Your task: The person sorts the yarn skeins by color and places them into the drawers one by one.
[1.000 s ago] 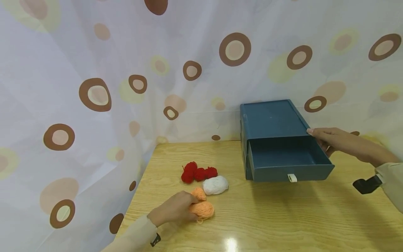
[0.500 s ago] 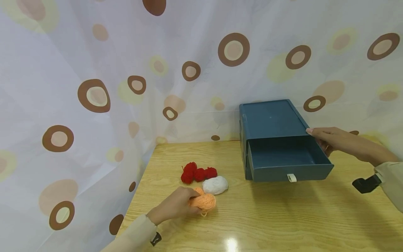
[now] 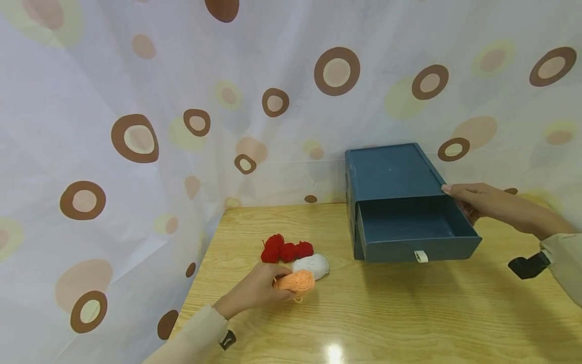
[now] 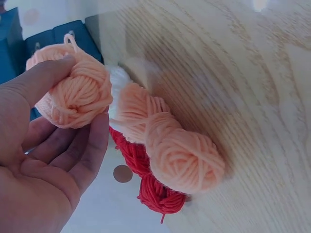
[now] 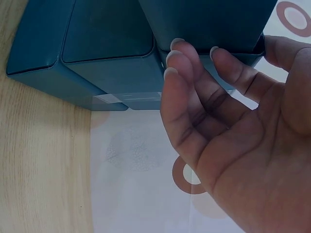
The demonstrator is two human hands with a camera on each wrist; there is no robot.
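Observation:
In the head view my left hand [image 3: 254,288] pinches a peach yarn ball [image 3: 297,283] between thumb and fingers, in front of a white yarn ball [image 3: 320,266]. The left wrist view shows a second peach yarn bundle [image 4: 184,160] lying on the table, behind the held ball. Several small red yarn balls [image 3: 288,252] sit behind the white one. On the right, my right hand [image 3: 493,206] holds the front corner of a blue drawer cabinet [image 3: 395,174], thumb on its top edge and bent fingers at its side. The cabinet's upper drawer [image 3: 386,251] is pulled out, its inside bare.
A white tab [image 3: 421,257] sticks out of the drawer front. Behind the wooden table [image 3: 345,313] and along its left side hangs a spotted white cloth [image 3: 191,60]. The drawer juts out over the tabletop.
My left hand has raised the peach ball and carried it slightly away from me and to the right, so it now partly covers the white ball. My right hand and the cabinet stay put.

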